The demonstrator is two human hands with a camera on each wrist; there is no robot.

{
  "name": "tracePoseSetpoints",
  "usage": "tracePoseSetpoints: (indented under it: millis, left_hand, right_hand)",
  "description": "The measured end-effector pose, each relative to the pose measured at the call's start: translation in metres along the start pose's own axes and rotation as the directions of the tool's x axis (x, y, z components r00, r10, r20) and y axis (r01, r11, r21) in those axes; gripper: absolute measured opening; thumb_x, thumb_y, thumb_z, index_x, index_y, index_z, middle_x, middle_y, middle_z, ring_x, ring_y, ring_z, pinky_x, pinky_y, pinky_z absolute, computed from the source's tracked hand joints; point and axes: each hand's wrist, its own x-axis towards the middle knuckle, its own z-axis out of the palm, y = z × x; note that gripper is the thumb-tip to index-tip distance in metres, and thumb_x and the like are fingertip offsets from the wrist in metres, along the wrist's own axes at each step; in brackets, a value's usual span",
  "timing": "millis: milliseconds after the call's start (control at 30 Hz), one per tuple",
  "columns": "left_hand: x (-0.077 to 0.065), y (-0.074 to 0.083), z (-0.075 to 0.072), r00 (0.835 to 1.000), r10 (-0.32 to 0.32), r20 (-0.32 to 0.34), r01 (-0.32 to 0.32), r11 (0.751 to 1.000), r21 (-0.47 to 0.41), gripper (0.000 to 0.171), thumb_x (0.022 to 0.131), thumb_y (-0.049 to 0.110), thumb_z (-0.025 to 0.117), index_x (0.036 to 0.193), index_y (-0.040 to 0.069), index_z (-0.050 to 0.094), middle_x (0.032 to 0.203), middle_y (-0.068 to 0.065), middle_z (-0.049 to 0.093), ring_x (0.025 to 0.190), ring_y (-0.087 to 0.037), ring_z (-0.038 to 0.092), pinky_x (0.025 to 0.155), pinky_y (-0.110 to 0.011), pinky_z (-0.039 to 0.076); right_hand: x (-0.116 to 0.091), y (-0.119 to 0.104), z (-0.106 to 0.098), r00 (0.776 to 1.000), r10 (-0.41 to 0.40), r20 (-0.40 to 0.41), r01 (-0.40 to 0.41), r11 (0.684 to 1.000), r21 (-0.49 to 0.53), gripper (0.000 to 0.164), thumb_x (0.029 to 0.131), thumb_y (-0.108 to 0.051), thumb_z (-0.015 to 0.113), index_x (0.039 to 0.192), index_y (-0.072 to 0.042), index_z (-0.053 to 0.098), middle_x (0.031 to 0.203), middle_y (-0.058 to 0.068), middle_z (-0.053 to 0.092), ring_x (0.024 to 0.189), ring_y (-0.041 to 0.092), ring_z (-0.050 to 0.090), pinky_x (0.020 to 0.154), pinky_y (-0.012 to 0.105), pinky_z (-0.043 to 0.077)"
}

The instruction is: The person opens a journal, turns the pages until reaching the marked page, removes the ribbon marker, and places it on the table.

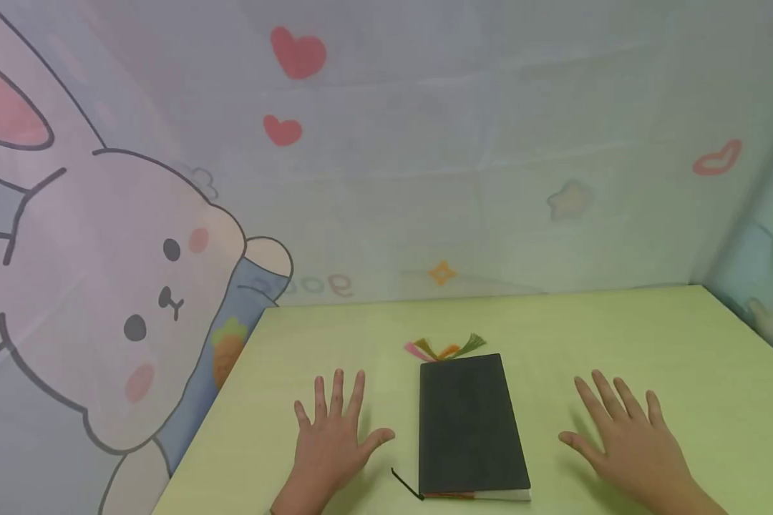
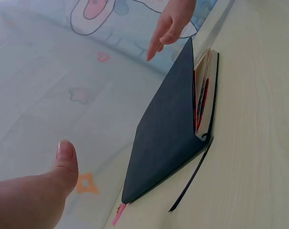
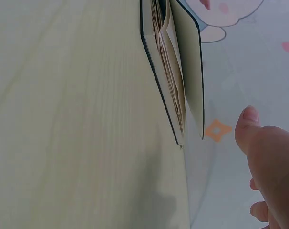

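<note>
behind everything hangs a pale cloth (image 1: 425,179) printed with a large rabbit (image 1: 90,286), and in front of it spreads a light yellow-green surface (image 1: 618,325). on its near part lies a dark notebook (image 1: 469,422), its long axis running front to back, its spine (image 2: 182,159) toward the left hand (image 1: 335,447) and its page edge (image 3: 172,81) toward the right hand (image 1: 638,450), so that it sits between the two; the cover (image 3: 190,67) stands a little raised on the right. the left hand is the nearer, thumb near the spine; neither touches the notebook. each grip is spread, fingers splayed, holding nothing. small coloured tassels (image 1: 472,345) stick out past the far end, and a thin black cord (image 1: 406,483) trails from the near left corner.
</note>
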Motion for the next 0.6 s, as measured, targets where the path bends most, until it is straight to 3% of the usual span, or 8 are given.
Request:
tracePoseSetpoints:
  millis: [200,467,600]
  left_hand:
    - [0.0004,0.0003,-0.0005,1.000,0.004,-0.005,-0.004,1.000,0.012,0.093,0.078,0.075,0.044,0.149,0.020,0.020,0.151,-0.017,0.019,0.137,-0.042,0.013,0.094,-0.071,0.021]
    - [0.0024,0.0030,-0.0038,0.998,0.055,-0.041,-0.055,0.998,0.008,0.088,0.080,0.063,0.055,0.145,0.008,0.031,0.143,-0.023,0.034,0.129,-0.043,0.032,0.087,-0.066,0.036]
    - [0.0033,0.0025,-0.0031,0.985,0.091,-0.147,-0.084,0.995,0.052,0.076,0.084,0.054,0.059,0.138,0.003,0.041,0.129,-0.024,0.050,0.118,-0.040,0.048,0.079,-0.058,0.045]
  right_hand:
    - [0.0035,-0.0007,-0.0006,0.999,-0.021,-0.024,0.021,1.000,0.001,0.078,0.081,-0.059,0.058,0.141,-0.015,0.037,0.142,0.017,0.038,0.122,0.043,0.039,0.103,0.063,0.010]
    - [0.0075,-0.0005,0.0004,0.992,-0.093,-0.089,0.094,0.996,0.002,0.065,0.083,-0.056,0.057,0.133,-0.015,0.048,0.136,0.017,0.046,0.119,0.041,0.043,0.104,0.060,0.016]
    - [0.0100,-0.0014,0.0019,0.987,-0.116,-0.112,0.118,0.993,0.011,0.058,0.087,-0.056,0.051,0.127,-0.013,0.055,0.134,0.017,0.049,0.118,0.039,0.045,0.103,0.058,0.021]
